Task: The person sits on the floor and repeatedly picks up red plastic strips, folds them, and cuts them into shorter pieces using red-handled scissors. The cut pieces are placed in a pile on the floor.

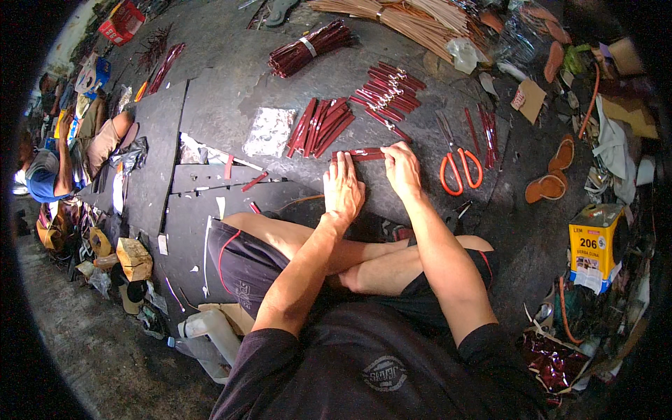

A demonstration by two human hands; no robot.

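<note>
A dark red glossy strap lies across the dark work surface in front of me, with a small shiny piece near its middle. My left hand rests on its left end, fingers stretched out flat. At the other end, my right hand pinches the strap between bent fingers. Just beyond are a pile of plain dark red straps and a group of straps with metal buckles. A clear bag of small shiny parts lies left of the piles. Scissors with orange handles lie right of my right hand.
A banded bundle of dark red strips and tan strips lie at the far side. Sandals and a yellow can are at the right. Another person sits at far left. A white jug stands near my left side.
</note>
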